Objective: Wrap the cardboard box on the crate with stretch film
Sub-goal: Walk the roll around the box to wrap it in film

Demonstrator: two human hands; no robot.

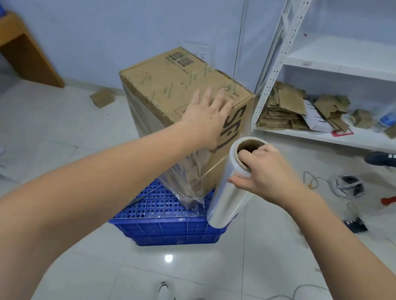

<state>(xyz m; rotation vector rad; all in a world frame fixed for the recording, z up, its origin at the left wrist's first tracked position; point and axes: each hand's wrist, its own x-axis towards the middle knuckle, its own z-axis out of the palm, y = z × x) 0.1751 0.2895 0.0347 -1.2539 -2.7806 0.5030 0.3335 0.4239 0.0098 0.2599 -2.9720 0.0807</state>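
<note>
Box (173,93) stands on crate (167,222), partly filmed. Left hand (205,116) flat, steadying the top; right hand (265,171) grasps roll (232,187) at crate's right corner. Keep film taut, overlap turns.

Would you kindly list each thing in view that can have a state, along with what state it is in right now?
cardboard box: closed, upright on the crate, sides partly covered in film, top bare.
blue crate: on the floor, bearing the box.
stretch film roll: upright beside the box, partly unwound.
left hand: fingers straight, flat on the box top.
right hand: grips the roll's top end, fingers in the core.
</note>
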